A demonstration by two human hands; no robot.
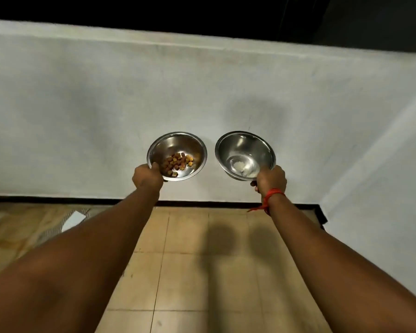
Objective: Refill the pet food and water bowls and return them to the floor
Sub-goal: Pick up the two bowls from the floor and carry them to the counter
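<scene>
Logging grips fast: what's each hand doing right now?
Left hand: grips the food bowl by its rim.
Right hand: grips the water bowl by its rim.

Steel kibble bowl (178, 150), water bowl (244, 150), held aloft.

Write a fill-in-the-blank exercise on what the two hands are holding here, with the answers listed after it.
1. The left hand grips the rim of the steel bowl that holds ____.
2. The right hand grips the other bowl, and its wrist wears a thread coloured ____.
3. Neither bowl rests on the tiled ____; both are held in the air in front of the wall.
Missing words: kibble; red; floor.
</scene>
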